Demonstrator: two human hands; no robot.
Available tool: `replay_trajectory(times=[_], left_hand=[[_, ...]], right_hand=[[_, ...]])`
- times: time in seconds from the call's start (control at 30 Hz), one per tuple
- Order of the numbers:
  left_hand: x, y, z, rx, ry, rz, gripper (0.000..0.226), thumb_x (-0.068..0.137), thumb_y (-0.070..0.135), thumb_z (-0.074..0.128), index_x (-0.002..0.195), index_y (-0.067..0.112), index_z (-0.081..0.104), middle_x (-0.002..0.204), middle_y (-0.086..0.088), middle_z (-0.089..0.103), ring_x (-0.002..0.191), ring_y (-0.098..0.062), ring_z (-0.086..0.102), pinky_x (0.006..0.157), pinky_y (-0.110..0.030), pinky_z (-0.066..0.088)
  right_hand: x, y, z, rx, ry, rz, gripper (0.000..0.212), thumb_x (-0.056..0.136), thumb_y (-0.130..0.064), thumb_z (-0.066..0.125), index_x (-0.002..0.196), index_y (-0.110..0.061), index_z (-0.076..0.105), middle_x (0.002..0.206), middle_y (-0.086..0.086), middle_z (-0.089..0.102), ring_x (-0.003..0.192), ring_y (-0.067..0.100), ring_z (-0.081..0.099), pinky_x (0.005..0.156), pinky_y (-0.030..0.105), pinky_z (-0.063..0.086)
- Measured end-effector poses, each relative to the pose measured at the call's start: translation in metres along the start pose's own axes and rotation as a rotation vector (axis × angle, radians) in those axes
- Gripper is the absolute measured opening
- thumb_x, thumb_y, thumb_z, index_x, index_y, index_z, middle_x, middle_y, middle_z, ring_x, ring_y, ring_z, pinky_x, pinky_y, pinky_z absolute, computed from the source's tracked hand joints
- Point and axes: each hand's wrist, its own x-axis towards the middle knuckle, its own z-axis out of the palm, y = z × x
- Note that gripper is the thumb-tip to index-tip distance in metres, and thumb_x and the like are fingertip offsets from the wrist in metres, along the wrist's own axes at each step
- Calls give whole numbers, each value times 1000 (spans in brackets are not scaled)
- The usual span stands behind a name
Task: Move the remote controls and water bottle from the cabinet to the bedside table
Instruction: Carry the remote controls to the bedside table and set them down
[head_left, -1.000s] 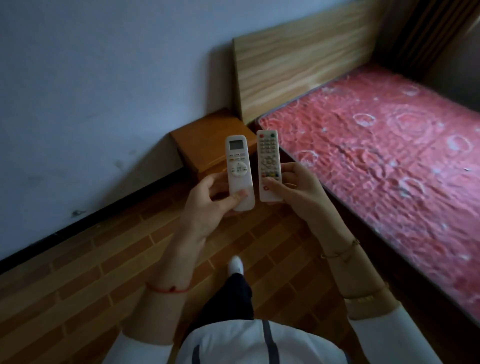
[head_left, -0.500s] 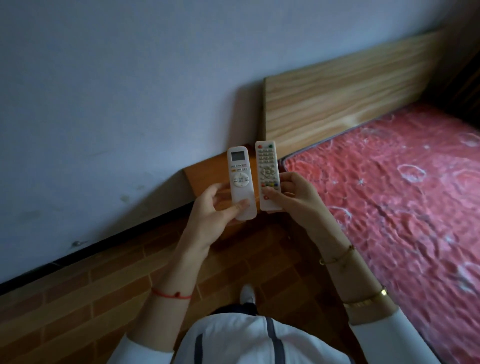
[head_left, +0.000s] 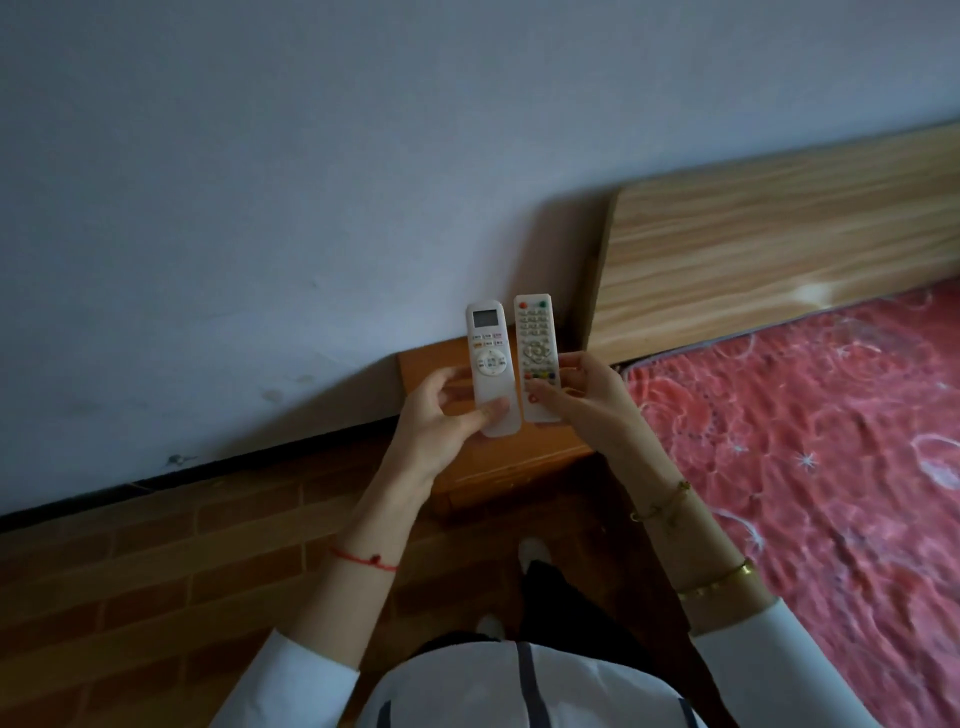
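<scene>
My left hand (head_left: 441, 415) grips a white remote with a small screen (head_left: 491, 358), thumb on its lower face. My right hand (head_left: 587, 402) holds a white remote with many coloured buttons (head_left: 537, 356). Both remotes stand side by side, buttons toward me, held above the orange wooden bedside table (head_left: 498, 462), which sits low against the wall beside the bed. No water bottle or cabinet is in view.
A bed with a red patterned mattress (head_left: 810, 441) lies to the right, its wooden headboard (head_left: 779, 254) against the grey wall (head_left: 311, 182). The floor (head_left: 156, 587) is brown brick-pattern tile. My feet show below the table's front edge.
The bedside table has come closer and now lies directly under the two remotes. The bed has shifted to the right of the view. Both hands keep the same hold.
</scene>
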Motion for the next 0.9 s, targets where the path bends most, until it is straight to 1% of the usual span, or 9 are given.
replay_trajectory(times=[0.1, 0.13, 0.2, 0.23, 0.33, 0.4, 0.63, 0.8, 0.9], left_hand=[[42, 1, 12, -9, 69, -41, 71, 69, 32, 81, 132, 21, 49, 121, 2, 63, 108, -19, 62, 78, -33, 59], [56, 1, 17, -19, 90, -51, 71, 70, 31, 81, 132, 20, 49, 121, 1, 63, 107, -18, 63, 76, -31, 59], [81, 1, 24, -33, 134, -59, 68, 72, 27, 80, 132, 18, 49, 120, 1, 63, 100, -11, 62, 61, -16, 56], [93, -2, 26, -37, 163, -61, 66, 73, 26, 80, 132, 18, 49, 119, 1, 63, 98, -9, 61, 57, -13, 54], [133, -18, 30, -41, 231, -76, 67, 74, 24, 79, 133, 18, 47, 122, -1, 62, 105, -16, 62, 64, -20, 57], [157, -33, 30, -40, 259, -107, 66, 76, 23, 77, 134, 18, 46, 123, 0, 61, 104, -16, 62, 64, -21, 57], [237, -114, 14, -94, 260, -224, 63, 77, 15, 76, 132, 14, 47, 116, 4, 59, 105, -17, 61, 72, -29, 60], [287, -190, 4, -96, 241, -292, 60, 77, 14, 76, 130, 17, 49, 116, 5, 61, 108, -15, 60, 77, -29, 57], [312, -235, 0, -93, 230, -329, 55, 78, 11, 74, 127, 17, 51, 118, 3, 63, 100, -10, 61, 70, -20, 52]], right_hand=[[52, 5, -7, -41, -57, 17, 44, 83, -17, 69, 121, -6, 48, 111, 7, 63, 92, 18, 67, 74, 37, 60], [70, 7, -9, -49, -79, 30, 45, 83, -17, 69, 121, -5, 48, 112, 8, 63, 93, 19, 67, 73, 37, 60], [102, 11, -10, -65, -124, 59, 44, 84, -17, 68, 121, -6, 47, 113, 8, 63, 92, 19, 67, 70, 33, 60], [119, 15, -10, -80, -146, 68, 44, 84, -17, 68, 121, -7, 47, 112, 7, 62, 91, 17, 66, 69, 31, 60], [164, 30, -2, -128, -193, 80, 44, 85, -18, 67, 122, -10, 45, 113, 4, 61, 92, 15, 66, 63, 23, 59], [191, 44, 8, -154, -213, 92, 45, 85, -20, 67, 122, -10, 45, 113, 4, 62, 93, 15, 66, 63, 21, 58], [276, 121, 51, -203, -302, 204, 42, 85, -18, 66, 120, -12, 44, 119, 9, 63, 101, 22, 66, 81, 38, 59], [325, 188, 85, -242, -337, 217, 44, 85, -17, 66, 122, -9, 44, 120, 10, 63, 102, 21, 65, 80, 30, 57], [348, 231, 107, -283, -344, 230, 45, 84, -16, 67, 122, -9, 44, 120, 12, 64, 103, 22, 65, 79, 30, 56]])
